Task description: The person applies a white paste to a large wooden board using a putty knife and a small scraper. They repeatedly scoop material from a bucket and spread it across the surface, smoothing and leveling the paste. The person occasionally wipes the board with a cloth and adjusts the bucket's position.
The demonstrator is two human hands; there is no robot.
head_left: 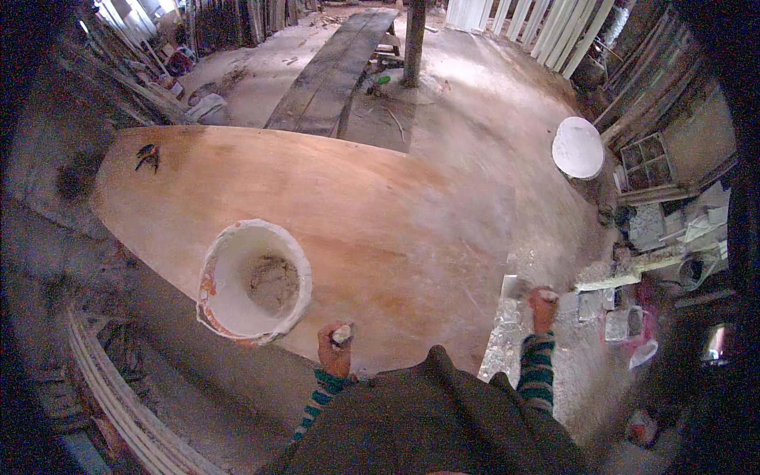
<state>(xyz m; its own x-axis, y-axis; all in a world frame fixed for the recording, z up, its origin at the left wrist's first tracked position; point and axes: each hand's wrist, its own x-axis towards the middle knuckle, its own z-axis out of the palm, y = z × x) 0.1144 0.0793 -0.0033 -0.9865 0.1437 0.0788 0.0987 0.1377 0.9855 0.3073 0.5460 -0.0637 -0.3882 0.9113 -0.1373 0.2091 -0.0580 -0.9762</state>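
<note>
Board (317,206), brown, mostly bare beyond the fingers, whitened only near right hand (543,307), whose fingers gripped a scraper (514,286) at that edge; left hand (335,348) closed round a small pale lump, bucket (253,279) just beside.

Down at the bottom edge, a dark brown garment (431,427) covers the person's chest, loose and creased, rising to a small peak in the middle. Both arms come out of it in striped sleeves: the left sleeve (317,400) shows green and dark bands, narrow and close together, and the right sleeve (537,372) carries the same green and dark stripes, ending in a snug cuff at the wrist.
</note>
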